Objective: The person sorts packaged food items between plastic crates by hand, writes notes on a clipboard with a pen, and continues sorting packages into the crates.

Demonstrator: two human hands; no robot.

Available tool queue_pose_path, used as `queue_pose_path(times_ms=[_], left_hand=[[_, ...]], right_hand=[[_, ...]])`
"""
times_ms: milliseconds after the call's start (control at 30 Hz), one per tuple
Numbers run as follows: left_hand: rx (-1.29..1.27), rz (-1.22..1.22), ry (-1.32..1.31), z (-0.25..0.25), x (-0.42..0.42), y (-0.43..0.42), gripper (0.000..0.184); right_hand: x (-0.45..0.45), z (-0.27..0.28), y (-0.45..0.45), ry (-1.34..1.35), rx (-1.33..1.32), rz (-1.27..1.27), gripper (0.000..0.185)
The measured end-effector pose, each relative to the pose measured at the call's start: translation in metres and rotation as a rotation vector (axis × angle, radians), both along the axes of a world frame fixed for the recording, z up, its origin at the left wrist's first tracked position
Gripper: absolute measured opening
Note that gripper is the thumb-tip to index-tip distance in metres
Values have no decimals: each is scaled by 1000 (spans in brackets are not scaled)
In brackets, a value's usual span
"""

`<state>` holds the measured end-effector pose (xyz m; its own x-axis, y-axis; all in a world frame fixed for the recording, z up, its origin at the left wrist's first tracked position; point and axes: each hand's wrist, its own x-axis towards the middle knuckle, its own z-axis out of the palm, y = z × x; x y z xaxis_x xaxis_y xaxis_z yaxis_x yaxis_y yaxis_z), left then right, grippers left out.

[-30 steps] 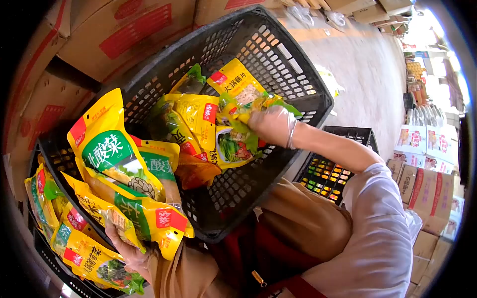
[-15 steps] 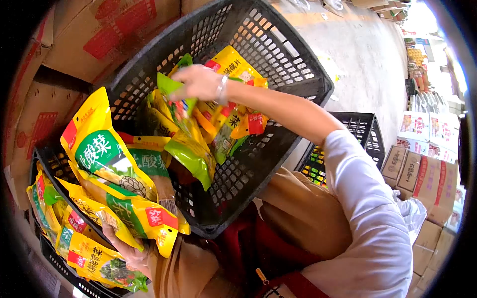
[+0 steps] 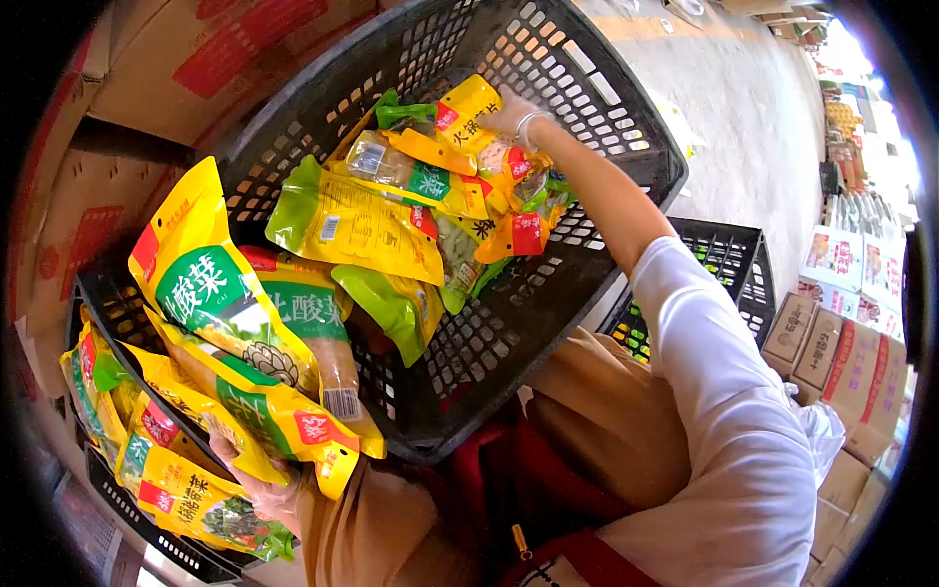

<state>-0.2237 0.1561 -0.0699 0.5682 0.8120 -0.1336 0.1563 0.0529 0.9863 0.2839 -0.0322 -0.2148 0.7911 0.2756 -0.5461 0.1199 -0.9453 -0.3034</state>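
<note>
My right hand (image 3: 513, 117), in a thin clear glove, is at the upper right of a large black crate (image 3: 548, 293). Its fingers are closed at the edge of a yellow lotus-root packet (image 3: 469, 106). Several yellow and green food packets lie below it, among them one with its back label up (image 3: 364, 227). My left hand (image 3: 262, 481), also gloved, is low at the left, its fingers curled round the edge of a yellow packet (image 3: 210, 411). Against that hand and the crate's near-left end lean yellow pickled-cabbage packets (image 3: 210, 284); they hide part of its grip.
Below the left hand, a second black crate (image 3: 147, 548) holds more yellow packets (image 3: 186, 499). Cardboard boxes (image 3: 196, 68) are stacked at the left. Another black crate (image 3: 729, 274) stands behind my right arm, with more cartons (image 3: 846, 377) at the right.
My right hand has moved right from the green-edged packets to the lotus-root packet. The packets it was among now lie flatter, one with its back label showing. My left hand has stayed at its packet.
</note>
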Motion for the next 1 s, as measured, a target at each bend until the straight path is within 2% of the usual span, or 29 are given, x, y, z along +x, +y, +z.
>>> queue_pose_path(times_ms=[33, 67, 100, 167, 233, 267, 333, 367, 433, 467, 533, 600, 633, 667, 700, 733, 767, 833, 867, 900, 967, 1000], left_hand=[[5, 0, -2, 0, 3, -1, 75], [56, -25, -45, -1, 5, -2, 75], [105, -49, -85, -1, 5, -2, 76], [91, -26, -59, -4, -2, -2, 80], [82, -1, -40, -5, -3, 0, 83], [-14, 64, -44, -3, -2, -1, 83], [-211, 186, -57, 1, 2, -3, 82], [-306, 247, -69, 2, 6, -3, 81], [-399, 316, -79, 5, 6, 1, 81], [-161, 74, -43, 6, 2, 4, 72], [70, -154, -9, 6, 2, 2, 63], [331, -110, -3, 4, 11, -3, 52], [330, -109, -8, 6, 17, -5, 52], [211, -133, -118, 9, 22, -6, 53], [93, -156, -231, 10, 23, -8, 54], [-116, -38, -276, 9, 18, -6, 57], [-316, 107, -341, 7, 12, -5, 59], [46, -142, -190, 4, 7, 0, 59], [9, -166, -226, 2, 7, 1, 61], [85, -184, -191, 0, 6, 3, 64], [233, -233, -128, -2, 5, 8, 68], [227, -240, -124, -1, 4, 7, 70]], right_hand=[[-9, 2, 2, 41, -37, -24, 83], [-6, -19, 2, -36, -54, 53, 106], [-13, -19, 7, -30, -50, 55, 106], [-27, -6, 16, -147, -280, 68, 110], [-18, -5, 21, -136, -316, 54, 110], [-7, -12, 18, -39, -249, -12, 109], [-11, -2, 16, -44, -214, -58, 95], [-10, 1, 15, -53, -212, -58, 95], [-8, -12, 7, 138, -150, -43, 83], [-10, -22, -1, 118, -45, -110, 72], [-9, -9, -1, 177, 40, -97, 70], [-7, -4, 2, 222, 140, -56, 61], [-8, -4, 1, 217, 139, -56, 61], [-8, -3, -1, 201, 203, -58, 58], [-12, 10, 0, 182, 268, -58, 56], [-15, 33, 0, 123, 279, -31, 55], [-20, 57, -5, 171, 408, -123, 49], [-40, 117, -17, 376, 838, -300, 47], [-55, 157, -26, 403, 922, -323, 48], [-66, 191, -38, 422, 1011, -347, 48], [-67, 213, -81, 454, 1108, -466, 47], [-78, 234, -96, 472, 1223, -531, 47]])
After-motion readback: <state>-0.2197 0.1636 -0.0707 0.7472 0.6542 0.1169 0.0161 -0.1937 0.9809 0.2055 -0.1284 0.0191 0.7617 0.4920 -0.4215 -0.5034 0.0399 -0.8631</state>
